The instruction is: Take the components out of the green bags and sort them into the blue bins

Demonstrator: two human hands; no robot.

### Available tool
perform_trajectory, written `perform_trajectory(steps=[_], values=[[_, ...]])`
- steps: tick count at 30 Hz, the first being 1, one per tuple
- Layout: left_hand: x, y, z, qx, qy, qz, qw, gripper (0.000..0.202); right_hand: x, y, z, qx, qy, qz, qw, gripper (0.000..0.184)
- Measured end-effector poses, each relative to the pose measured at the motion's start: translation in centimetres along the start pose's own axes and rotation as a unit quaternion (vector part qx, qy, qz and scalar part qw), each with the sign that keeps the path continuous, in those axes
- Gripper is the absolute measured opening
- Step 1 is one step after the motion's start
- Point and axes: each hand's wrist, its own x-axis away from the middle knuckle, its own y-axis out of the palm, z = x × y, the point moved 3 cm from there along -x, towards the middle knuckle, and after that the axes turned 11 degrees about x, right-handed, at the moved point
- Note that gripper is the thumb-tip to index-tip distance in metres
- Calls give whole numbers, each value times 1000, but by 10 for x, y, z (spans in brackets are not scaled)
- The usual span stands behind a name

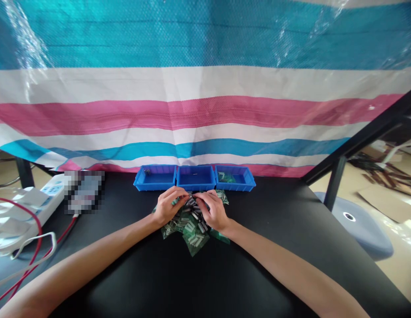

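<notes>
A pile of small greenish clear bags (pixel 195 240) filled with short silvery metal pins lies on the black table, with loose metal pieces (pixel 192 205) among them. Over the left side of the pile, my left hand (pixel 169 205) has thumb and fingertips pressed together. My right hand (pixel 215 211) pinches in the same way at the pile's right, its fingertips close to the left ones. Whatever sits between the fingertips of either hand is too small to make out. Part of the pile is hidden beneath both hands.
Behind the pile stand three blue bins: the left bin (pixel 155 187) holds a few small metal parts, the middle bin (pixel 196 187) one tiny piece, the right bin (pixel 237 187) green bags. A power strip (pixel 55 190) with cables lies left. A striped sheet (pixel 205 110) hangs behind.
</notes>
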Motion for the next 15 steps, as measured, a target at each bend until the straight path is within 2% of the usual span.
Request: perform_trajectory(steps=[9,15], values=[[1,0,-1,-1,0,0,1000,8,0,2,0,-2,-34,13,999,23],[0,0,0,5,2,1,1000,8,-1,0,-1,1,-26,14,1000,24]])
